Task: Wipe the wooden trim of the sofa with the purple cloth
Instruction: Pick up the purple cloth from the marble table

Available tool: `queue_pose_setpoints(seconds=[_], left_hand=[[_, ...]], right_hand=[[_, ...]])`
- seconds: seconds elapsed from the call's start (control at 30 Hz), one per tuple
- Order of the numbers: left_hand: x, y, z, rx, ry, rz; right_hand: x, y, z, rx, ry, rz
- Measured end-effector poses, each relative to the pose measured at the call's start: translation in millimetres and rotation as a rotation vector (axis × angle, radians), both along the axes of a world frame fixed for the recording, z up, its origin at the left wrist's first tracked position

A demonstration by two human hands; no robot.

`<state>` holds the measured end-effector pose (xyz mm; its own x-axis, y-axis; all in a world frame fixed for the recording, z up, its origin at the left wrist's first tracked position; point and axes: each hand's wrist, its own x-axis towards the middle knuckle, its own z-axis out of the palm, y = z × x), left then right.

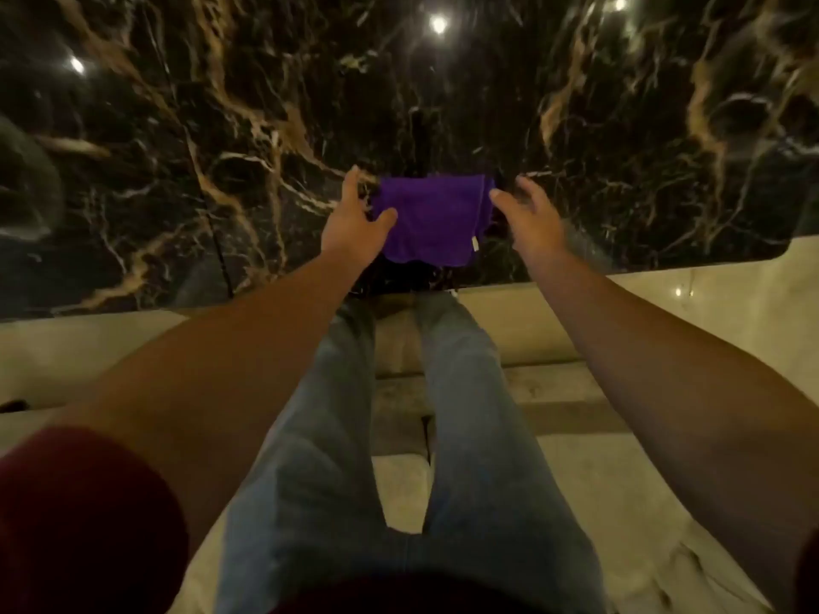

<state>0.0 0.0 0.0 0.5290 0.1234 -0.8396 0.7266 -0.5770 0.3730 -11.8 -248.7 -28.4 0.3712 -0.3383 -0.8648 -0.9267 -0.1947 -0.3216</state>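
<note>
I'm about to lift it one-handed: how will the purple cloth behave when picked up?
The purple cloth probably goes limp: its near edge already lies wavy. It looks thin, so likely light. On the glossy marble tabletop it may slide if pushed, so pinch it.

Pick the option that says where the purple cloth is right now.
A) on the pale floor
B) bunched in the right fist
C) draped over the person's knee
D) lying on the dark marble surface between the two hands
D: the purple cloth lies on the dark marble surface, with the open left hand and right hand at either side.
</note>
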Motion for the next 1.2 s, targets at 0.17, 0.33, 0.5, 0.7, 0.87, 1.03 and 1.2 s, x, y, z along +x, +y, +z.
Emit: queue_pose_setpoints(seconds=[0.17, 0.33, 0.5, 0.7, 0.87, 1.03, 1.2], left_hand=[[1.7, -19.6, -32.5, -0.067, 0.064, 0.149], [0.7, -10.4, -63.0, -0.102, 0.172, 0.256], [-12.4, 8.4, -62.7, -0.129, 0.233, 0.351], [-31.7, 39.4, -14.3, -0.143, 0.171, 0.446], [-45.9, 70.6, 50.4, -0.234, 0.089, 0.538], [-52.3, 99.9, 107.6, -0.248, -0.075, 0.64], [-64.2, 129.7, 183.3, -0.314, -0.17, 0.872]], right_hand=[[-1.0, 27.1, -13.8, 0.104, -0.027, -0.029], [3.5, 45.4, -22.3, 0.168, 0.083, -0.064], [14.0, 65.0, -19.8, 0.199, 0.175, 0.176], [23.8, 89.7, 2.3, 0.205, 0.162, 0.279], [21.7, 106.1, 43.7, 0.179, 0.112, 0.321], [25.4, 137.9, 94.3, 0.228, 0.114, 0.396], [35.3, 195.7, 188.2, 0.261, -0.042, 0.36]])
